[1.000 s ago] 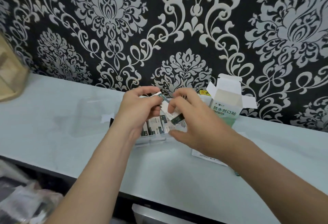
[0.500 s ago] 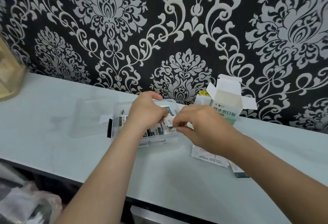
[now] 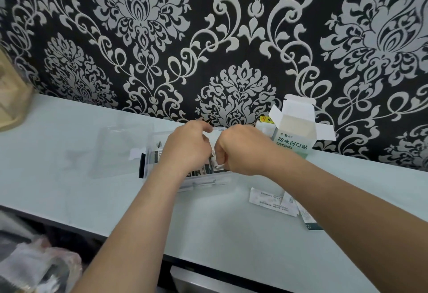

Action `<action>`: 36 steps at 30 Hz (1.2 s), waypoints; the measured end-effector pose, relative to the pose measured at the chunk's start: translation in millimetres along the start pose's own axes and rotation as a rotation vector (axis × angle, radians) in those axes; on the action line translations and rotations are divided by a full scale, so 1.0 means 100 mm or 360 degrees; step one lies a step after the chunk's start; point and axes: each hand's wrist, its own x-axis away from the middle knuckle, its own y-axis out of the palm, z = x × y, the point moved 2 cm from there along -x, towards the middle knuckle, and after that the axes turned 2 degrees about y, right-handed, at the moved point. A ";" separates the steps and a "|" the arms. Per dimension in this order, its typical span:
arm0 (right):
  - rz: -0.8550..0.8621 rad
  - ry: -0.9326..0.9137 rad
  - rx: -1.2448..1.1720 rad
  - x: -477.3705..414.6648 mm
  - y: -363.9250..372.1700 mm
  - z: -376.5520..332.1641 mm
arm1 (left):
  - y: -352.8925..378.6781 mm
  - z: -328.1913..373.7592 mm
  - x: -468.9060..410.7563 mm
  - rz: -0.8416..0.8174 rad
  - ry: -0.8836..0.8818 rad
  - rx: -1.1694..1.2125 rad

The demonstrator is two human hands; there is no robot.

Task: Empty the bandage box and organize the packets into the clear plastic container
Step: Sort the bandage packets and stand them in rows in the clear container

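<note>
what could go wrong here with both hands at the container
The right hand pinches a packet over the crowded clear container; pushing it in may tip packets already standing there. That arm crosses over the loose packets; pulling back could drag them. The open bandage box stands close behind and might get knocked.

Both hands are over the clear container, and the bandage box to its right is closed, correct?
No: the head view shows the bandage box with top flaps open. The left hand and the right hand, pinching a packet, are indeed over the clear container.
</note>
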 end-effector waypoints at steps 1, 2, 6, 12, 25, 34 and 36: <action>-0.0060 -0.0016 0.0033 -0.02 -0.02 -0.01 | -0.02 -0.01 -0.01 0.0004 0.0008 0.0002; -0.0122 -0.0031 0.0055 -0.04 -0.02 -0.02 | -0.04 -0.03 0.00 -0.0005 0.0016 0.0002; -0.0316 -0.0058 0.0173 -0.13 -0.05 -0.03 | -0.09 0.01 0.06 -0.0067 0.0050 -0.0061; -0.0411 -0.0067 -0.0011 -0.14 -0.09 0.03 | -0.12 0.02 0.10 -0.0157 0.0158 -0.0283; -0.0539 0.0725 -0.0295 1.08 0.16 1.01 | -0.05 0.39 0.33 -0.0047 0.0608 -0.0004; -0.0337 0.0697 -0.0538 1.30 0.61 1.29 | 1.06 0.78 0.70 -0.0669 0.0930 -0.0793; -0.0212 0.0674 -0.0576 1.29 0.62 1.27 | 1.18 0.79 0.71 -0.0574 0.0882 -0.0806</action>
